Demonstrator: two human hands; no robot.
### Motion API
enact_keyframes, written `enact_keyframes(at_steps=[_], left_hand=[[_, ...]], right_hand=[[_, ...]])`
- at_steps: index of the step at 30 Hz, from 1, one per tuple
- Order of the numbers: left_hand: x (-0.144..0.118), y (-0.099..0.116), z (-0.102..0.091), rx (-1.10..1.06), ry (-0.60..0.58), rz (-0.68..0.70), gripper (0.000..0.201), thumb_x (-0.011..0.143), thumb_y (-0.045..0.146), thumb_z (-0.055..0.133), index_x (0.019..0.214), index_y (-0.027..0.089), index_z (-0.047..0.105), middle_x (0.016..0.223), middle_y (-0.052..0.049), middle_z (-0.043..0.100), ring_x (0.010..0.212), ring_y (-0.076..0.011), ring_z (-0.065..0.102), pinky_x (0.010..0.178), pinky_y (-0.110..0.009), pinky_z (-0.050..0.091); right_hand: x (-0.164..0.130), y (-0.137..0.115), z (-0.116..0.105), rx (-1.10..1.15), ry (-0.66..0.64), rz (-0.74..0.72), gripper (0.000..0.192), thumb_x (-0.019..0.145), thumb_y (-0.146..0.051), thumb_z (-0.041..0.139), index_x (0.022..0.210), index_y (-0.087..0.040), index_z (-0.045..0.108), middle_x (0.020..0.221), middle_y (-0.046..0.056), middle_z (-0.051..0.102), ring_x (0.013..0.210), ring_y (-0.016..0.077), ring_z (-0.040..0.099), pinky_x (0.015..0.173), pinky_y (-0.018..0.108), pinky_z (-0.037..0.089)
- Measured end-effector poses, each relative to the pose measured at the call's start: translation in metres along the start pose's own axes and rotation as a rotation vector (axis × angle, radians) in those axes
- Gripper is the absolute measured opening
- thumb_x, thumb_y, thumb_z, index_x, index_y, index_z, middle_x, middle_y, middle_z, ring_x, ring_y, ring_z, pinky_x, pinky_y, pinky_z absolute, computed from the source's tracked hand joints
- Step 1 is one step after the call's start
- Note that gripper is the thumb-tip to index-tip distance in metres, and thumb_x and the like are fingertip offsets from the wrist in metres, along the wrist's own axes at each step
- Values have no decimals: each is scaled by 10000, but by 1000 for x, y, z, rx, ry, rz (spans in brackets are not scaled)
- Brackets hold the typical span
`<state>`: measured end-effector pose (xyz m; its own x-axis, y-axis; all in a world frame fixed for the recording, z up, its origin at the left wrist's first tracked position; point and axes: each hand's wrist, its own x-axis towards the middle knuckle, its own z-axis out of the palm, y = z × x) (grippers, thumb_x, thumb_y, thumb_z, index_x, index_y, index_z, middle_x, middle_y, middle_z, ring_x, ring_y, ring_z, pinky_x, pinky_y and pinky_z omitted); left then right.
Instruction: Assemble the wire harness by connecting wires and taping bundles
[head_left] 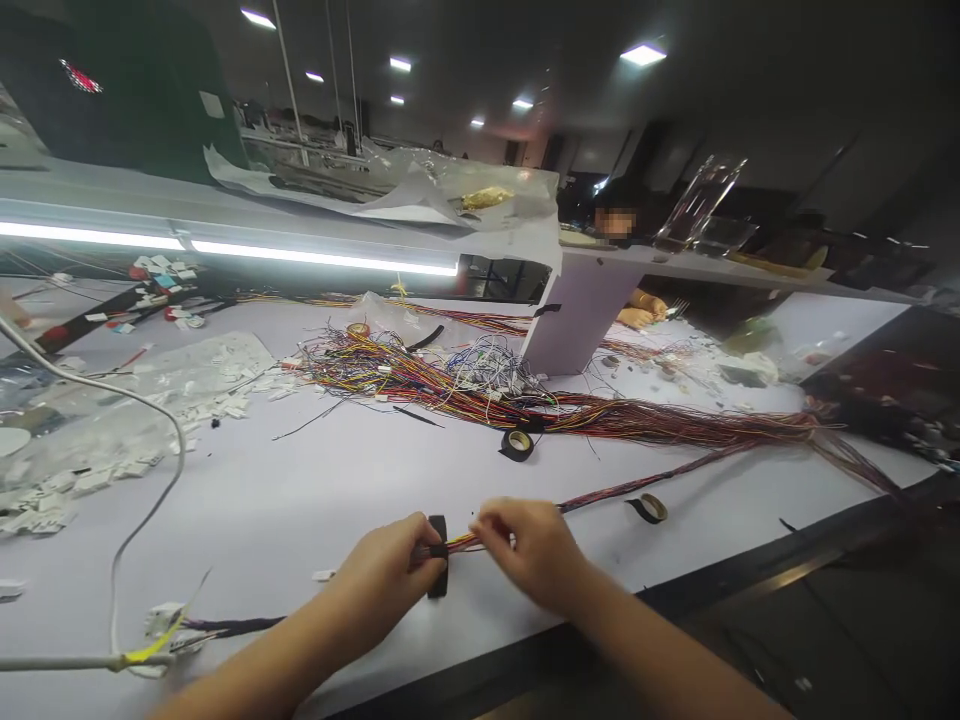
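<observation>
Your left hand (390, 565) pinches a black tape roll (438, 556) against a thin wire bundle (600, 492), near the front edge of the table (315, 490). Your right hand (529, 545) is closed on the bundle just beside the roll, grasping the bright wires. The bundle looks light and limp, likely to sag and splay, so hold it close to the wrap point. The tape is probably tacky; grip the roll by its rim. A spare tape roll (517, 444) lies farther back.

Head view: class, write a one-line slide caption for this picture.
Left hand holds a black tape roll against a wire bundle pinched by the right hand.
</observation>
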<state>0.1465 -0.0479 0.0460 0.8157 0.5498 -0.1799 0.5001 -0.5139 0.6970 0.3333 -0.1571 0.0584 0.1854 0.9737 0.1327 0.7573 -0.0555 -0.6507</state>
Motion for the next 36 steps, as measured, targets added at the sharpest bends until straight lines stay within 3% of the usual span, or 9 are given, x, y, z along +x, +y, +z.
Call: enact_keyframes(at_steps=[2,7,9,17,22,25,27,33,36], left_hand=[[-5,1,7,147,90,76,124,799,165,498,848,206,603,765,-20,685,702,-196,622,628,-289,417],[-11,-2,17,402,326,398,119,819,105,496,797,190,575,704,-43,658,630,-210,613,577,-301,421],[-12,-1,18,402,366,514,133,848,114,491,781,201,566,671,-27,637,600,-199,599,562,-292,413],[-13,-1,2,-199,5,-9,82,819,241,560,896,217,576,795,-4,666,727,-193,605,655,-286,425],[0,-15,-12,-900,-304,-162,206,800,360,606,897,189,546,674,34,574,569,-116,498,536,-236,380],[7,-19,-17,-1012,-410,-334,206,727,336,633,796,191,504,564,63,508,438,-83,394,413,-217,252],[7,-16,-20,-957,-425,-336,199,731,344,604,788,199,479,575,72,494,413,-72,339,397,-220,208],[-11,11,-14,-191,-112,-91,171,697,252,620,772,223,469,652,63,529,601,-125,449,539,-238,291],[-23,22,-7,54,1,-25,44,785,228,514,751,229,486,672,30,591,602,-146,484,562,-265,287]], right_hand=[[35,6,-13,-50,-182,19,325,827,-205,625,1151,-227,600,908,27,660,797,163,586,753,282,394],[87,17,8,448,-1251,307,383,793,-369,694,1131,-225,584,880,20,676,660,131,635,626,228,444],[88,21,24,700,-1401,422,418,789,-534,665,1013,-187,601,832,35,677,634,130,646,597,213,442],[80,4,28,835,-744,434,212,726,-272,742,853,-147,626,590,-57,546,485,50,448,470,161,322],[40,-21,18,320,-385,-160,201,870,-228,552,1062,-189,596,829,17,636,723,136,577,679,250,453],[9,-17,20,11,-397,-592,196,937,-222,452,1041,-211,618,983,63,660,833,167,593,781,283,452],[-2,-11,17,-60,-460,-650,226,964,-237,412,1019,-236,632,994,51,667,837,161,601,785,268,453],[37,3,-12,94,-316,-231,284,840,-138,517,1081,-227,640,997,44,688,871,160,619,792,279,464],[66,6,-9,169,-807,178,297,764,-214,664,1061,-209,651,855,16,702,735,148,637,679,251,470]])
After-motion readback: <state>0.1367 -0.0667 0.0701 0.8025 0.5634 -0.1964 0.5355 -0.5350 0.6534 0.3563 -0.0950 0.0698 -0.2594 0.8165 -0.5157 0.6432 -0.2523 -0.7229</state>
